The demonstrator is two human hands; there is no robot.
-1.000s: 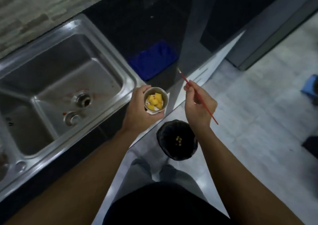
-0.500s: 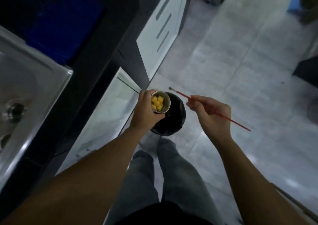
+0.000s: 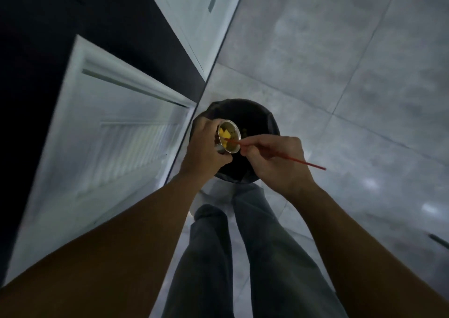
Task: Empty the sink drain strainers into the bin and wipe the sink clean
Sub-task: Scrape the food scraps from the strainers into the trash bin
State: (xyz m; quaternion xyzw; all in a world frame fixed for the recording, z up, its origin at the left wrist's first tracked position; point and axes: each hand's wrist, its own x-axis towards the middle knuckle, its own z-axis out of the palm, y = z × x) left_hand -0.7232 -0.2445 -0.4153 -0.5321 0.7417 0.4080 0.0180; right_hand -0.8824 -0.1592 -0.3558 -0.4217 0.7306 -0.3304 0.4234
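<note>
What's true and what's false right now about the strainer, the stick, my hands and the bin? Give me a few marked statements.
1. The left hand holds the drain strainer above the black bin. True.
2. The drain strainer is empty. False: yellow food pieces sit inside it.
3. The right hand pinches a red stick whose tip reaches into the drain strainer. True.
4. The black bin stands on the countertop. False: it stands on the tiled floor, by the cabinet front.
</note>
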